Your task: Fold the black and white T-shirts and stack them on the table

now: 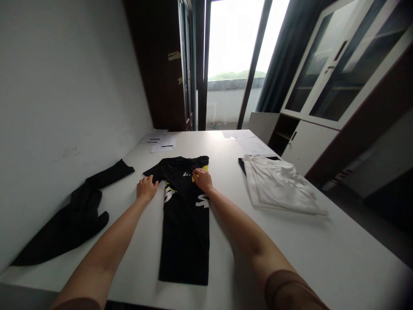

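A black T-shirt [184, 241] with white lettering and yellow patches lies on the white table in front of me, its right side folded inward and its left sleeve sticking out. At that sleeve's hem, my left hand [147, 188] is closed on the fabric, thumb and fingers at its edge. My right hand [202, 179] rests on the upper right part of the shirt, over a yellow patch, fingers lying on the cloth. Its fingertips press the shirt against the table.
Another black garment [80, 215] lies crumpled along the wall at left. To the right is a stack of folded white clothes [280, 185] with black cloth beneath. Papers [163, 142] lie at the far left of the table [222, 146]; cabinets [322, 69] stand beyond its right edge.
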Available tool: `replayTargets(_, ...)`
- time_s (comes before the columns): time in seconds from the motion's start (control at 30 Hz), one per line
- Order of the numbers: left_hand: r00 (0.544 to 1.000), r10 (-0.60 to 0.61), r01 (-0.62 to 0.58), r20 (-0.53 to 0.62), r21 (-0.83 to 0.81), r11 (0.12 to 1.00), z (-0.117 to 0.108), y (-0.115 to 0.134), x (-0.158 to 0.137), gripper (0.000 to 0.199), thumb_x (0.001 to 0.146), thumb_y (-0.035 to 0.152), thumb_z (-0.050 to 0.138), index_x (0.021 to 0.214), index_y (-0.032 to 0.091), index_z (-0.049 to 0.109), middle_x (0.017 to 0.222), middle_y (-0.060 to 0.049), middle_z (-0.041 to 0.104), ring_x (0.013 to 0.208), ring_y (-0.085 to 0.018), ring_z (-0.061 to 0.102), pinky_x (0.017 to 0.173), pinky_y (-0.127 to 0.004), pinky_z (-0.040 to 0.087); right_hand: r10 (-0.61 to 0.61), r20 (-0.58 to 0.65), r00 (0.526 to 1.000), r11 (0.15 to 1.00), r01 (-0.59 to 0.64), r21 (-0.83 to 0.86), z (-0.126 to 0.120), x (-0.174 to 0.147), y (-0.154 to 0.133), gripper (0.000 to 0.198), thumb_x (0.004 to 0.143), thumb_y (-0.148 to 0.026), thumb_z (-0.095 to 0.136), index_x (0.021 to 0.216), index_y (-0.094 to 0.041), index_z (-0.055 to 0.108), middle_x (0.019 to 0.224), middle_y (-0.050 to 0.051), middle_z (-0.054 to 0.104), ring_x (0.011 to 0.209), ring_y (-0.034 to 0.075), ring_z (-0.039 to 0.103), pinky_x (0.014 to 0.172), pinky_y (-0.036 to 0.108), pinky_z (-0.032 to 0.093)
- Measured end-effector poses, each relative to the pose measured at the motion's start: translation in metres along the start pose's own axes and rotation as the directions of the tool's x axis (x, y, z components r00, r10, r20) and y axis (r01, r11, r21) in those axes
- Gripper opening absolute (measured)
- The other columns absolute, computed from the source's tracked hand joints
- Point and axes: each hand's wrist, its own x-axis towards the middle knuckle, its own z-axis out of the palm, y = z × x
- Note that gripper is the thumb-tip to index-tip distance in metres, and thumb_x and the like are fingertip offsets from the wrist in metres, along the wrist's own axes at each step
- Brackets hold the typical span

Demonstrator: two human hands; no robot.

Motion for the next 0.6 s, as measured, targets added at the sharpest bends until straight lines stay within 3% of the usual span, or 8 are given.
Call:
replayTargets(0.17,0.997,-0.022,0.024,0.068,-0.023,0.999,0.011,-0.005,0.013,0.053,0.099,0.05,0.046,0.144,0.024,0.059,0.145,-0.018,0.056,0.132,-0.037,0.05,0.11,-0.051,0.038,0.301,-0.057,0.952,0.951,-0.295,0.092,0.008,0.002,0.014,0.023,0.095,-0.028,0.055,0.093,-0.023,0.077,0.099,0.006,0.073,0.102,0.023,0.062,0.096,0.033,0.043)
replayTargets(0.23,0.992,-0.012,0.021,0.128,-0.075,0.997,0.012,-0.009,0.021,0.053,0.099,0.054,0.046,0.143,0.029,0.061,0.151,-0.015,0.053,0.14,-0.036,0.045,0.115,-0.052,0.033,0.357,-0.064,0.932,0.931,-0.349,0.108,0.008,0.0,0.017,0.025,0.094,-0.027,0.053,0.093,-0.022,0.078,0.098,0.007,0.073,0.101,0.023,0.062,0.097,0.033,0.043)
replayTargets(0.4,0.962,-0.028,0.088,0.273,-0.209,0.974,0.011,-0.017,0.037,0.044,0.097,0.058,0.049,0.131,0.04,0.069,0.155,-0.003,0.052,0.146,-0.032,0.04,0.12,-0.052,0.026,0.299,-0.021,0.954,0.951,-0.296,0.096,-0.001,-0.012,0.026,0.021,0.09,-0.027,0.058,0.089,-0.023,0.078,0.102,0.007,0.072,0.105,0.023,0.059,0.096,0.032,0.043)
replayTargets(0.6,0.977,0.006,0.047,0.213,-0.241,0.969,0.013,0.014,0.038,0.044,0.09,0.043,0.059,0.131,0.031,0.07,0.15,-0.006,0.057,0.141,-0.03,0.046,0.119,-0.045,0.031,0.303,-0.056,0.951,0.941,-0.289,0.175,-0.012,-0.026,0.022,0.022,0.093,-0.029,0.056,0.09,-0.024,0.077,0.102,0.005,0.071,0.101,0.022,0.06,0.096,0.033,0.044)
